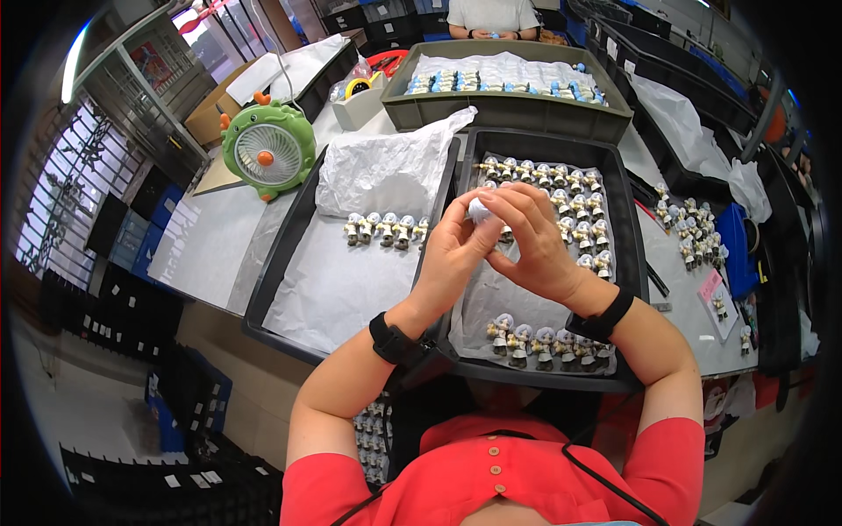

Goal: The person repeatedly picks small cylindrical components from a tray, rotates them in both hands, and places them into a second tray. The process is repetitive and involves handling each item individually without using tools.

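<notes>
A small figurine (479, 210) with pale whitish hair is held up between my two hands; my fingers cover most of its body. My left hand (456, 248) is closed around it from the left, thumb against it. From the right, my right hand (537, 241) reaches over with its fingertips closed on the figurine's upper part. Below both hands lies a black tray (624, 289) lined with white paper. Similar figurines (579, 206) fill rows along its far and right parts, and another row (544, 344) lies along its near edge.
Left of it, a second black tray (279, 285) holds one row of figurines (386, 230) beside crumpled paper (386, 171). A green fan (268, 145) stands beyond. Farther back is an olive bin (509, 107) of blue-topped figures. Loose figurines (697, 232) and a blue box (738, 250) lie right.
</notes>
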Motion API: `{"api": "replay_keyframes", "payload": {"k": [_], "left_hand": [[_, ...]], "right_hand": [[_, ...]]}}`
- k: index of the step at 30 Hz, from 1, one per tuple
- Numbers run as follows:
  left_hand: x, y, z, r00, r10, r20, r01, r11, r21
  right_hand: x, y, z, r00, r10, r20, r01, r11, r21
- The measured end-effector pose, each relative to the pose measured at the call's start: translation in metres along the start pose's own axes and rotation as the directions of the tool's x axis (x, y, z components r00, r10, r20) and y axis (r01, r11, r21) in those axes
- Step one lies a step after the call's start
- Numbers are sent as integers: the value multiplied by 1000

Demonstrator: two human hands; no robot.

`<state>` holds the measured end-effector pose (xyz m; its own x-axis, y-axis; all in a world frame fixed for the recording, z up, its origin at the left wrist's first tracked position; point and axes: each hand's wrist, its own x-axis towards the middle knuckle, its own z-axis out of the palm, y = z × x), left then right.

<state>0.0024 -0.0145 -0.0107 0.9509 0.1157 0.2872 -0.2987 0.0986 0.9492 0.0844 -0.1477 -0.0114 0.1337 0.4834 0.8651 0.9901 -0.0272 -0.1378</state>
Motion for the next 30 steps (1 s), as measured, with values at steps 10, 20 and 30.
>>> {"api": "replay_keyframes", "payload": {"k": [10,20,30], "left_hand": [[0,16,0,985,-99,138,149,892,-426],[3,16,-3,966,-100,237,227,768,-599],[4,14,-4,976,-77,202,177,820,-545]], "right_hand": [[0,-5,-4,994,107,-13,-103,979,175],[0,-6,-8,949,298,101,-313,871,378],[-1,-1,-6,971,219,96,-235,945,228]]}}
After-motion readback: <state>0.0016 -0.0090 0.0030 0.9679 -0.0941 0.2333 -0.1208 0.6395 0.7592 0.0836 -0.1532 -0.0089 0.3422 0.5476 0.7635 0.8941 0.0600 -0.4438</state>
